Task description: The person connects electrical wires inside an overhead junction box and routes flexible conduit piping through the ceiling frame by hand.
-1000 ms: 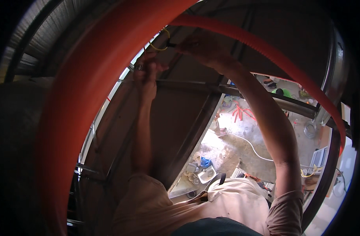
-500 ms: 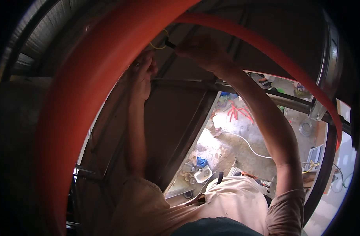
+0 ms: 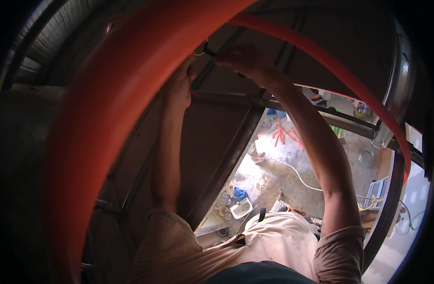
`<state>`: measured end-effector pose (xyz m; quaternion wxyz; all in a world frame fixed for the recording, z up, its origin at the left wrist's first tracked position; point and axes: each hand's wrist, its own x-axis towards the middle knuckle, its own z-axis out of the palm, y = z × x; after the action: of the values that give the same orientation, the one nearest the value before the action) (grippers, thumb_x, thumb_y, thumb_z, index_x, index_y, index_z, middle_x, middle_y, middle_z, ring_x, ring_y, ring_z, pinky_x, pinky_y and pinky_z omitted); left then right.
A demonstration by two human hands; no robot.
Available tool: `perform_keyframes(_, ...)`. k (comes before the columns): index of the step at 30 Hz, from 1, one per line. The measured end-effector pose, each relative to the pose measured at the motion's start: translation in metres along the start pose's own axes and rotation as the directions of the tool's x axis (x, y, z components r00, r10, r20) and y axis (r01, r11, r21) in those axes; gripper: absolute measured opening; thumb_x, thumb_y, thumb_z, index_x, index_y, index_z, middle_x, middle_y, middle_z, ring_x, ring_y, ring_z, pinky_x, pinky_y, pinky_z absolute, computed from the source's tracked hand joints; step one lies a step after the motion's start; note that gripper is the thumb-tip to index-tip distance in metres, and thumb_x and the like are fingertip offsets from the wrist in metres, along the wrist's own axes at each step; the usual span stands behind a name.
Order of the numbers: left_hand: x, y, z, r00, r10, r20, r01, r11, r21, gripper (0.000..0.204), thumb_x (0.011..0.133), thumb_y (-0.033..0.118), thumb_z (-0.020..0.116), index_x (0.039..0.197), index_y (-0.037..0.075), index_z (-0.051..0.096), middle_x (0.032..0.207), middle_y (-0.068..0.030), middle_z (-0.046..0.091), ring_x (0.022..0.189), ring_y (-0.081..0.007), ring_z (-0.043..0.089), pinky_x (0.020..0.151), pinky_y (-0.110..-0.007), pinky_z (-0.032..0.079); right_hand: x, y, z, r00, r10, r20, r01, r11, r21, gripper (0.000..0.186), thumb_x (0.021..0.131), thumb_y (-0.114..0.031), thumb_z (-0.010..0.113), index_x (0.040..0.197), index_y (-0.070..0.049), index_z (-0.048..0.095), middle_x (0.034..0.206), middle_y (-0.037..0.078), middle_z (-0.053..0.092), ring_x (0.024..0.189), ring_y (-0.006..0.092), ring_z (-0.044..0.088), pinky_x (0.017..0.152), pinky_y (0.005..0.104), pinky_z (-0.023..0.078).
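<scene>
My right hand (image 3: 243, 60), raised at the upper middle, is closed around a black hand tool (image 3: 208, 49). The tool's narrow dark end points left, and its exact kind is too dim to make out. By that end curves a thin yellow wire (image 3: 199, 54), partly hidden by a thick orange corrugated conduit (image 3: 103, 99). My left hand (image 3: 179, 90) is up beside this conduit, just below the wire. Its fingers look curled, but the conduit and the shadow cover most of them, so what they hold cannot be seen.
A thinner orange conduit (image 3: 321, 49) arcs down the right side. Dark metal framing (image 3: 231, 165) surrounds an opening, with a floor (image 3: 293, 165) far below. Down there are a white basin (image 3: 240, 208), red-orange tube pieces (image 3: 287, 135) and a white cable (image 3: 297, 175).
My left hand has shifted up and right, closer to the tool, and its fingers are now more hidden. The tool and my right hand have barely moved.
</scene>
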<state>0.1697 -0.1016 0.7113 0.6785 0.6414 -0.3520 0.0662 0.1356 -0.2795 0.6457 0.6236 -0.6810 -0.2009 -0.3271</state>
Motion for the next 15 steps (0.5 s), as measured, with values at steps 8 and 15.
perform_keyframes(8,0.001,-0.009,0.011,0.997,0.061,-0.051,-0.062,0.998,-0.017,0.010,0.087,0.016,0.068,0.089,0.006,0.065,0.075,0.0015,0.058,0.057,-0.0051,0.046,0.049,-0.020,0.033,0.032,0.057,0.004,0.886,-0.461,0.051,0.436,0.789,-0.432,0.024,0.090,-0.034,0.060,0.095,-0.013,0.071,0.073,0.003,0.063,0.065,0.0116,0.058,0.058,0.0302,0.045)
perform_keyframes(15,-0.003,-0.004,0.009,1.000,0.013,-0.012,-0.014,0.996,-0.089,0.009,0.088,0.013,0.067,0.089,0.004,0.066,0.075,-0.0006,0.059,0.057,-0.0065,0.047,0.048,-0.020,0.034,0.053,0.040,0.019,0.952,-0.304,0.042,0.280,0.804,-0.524,0.024,0.088,-0.030,0.055,0.095,-0.011,0.067,0.086,0.010,0.067,0.082,0.0300,0.065,0.074,0.0394,0.052)
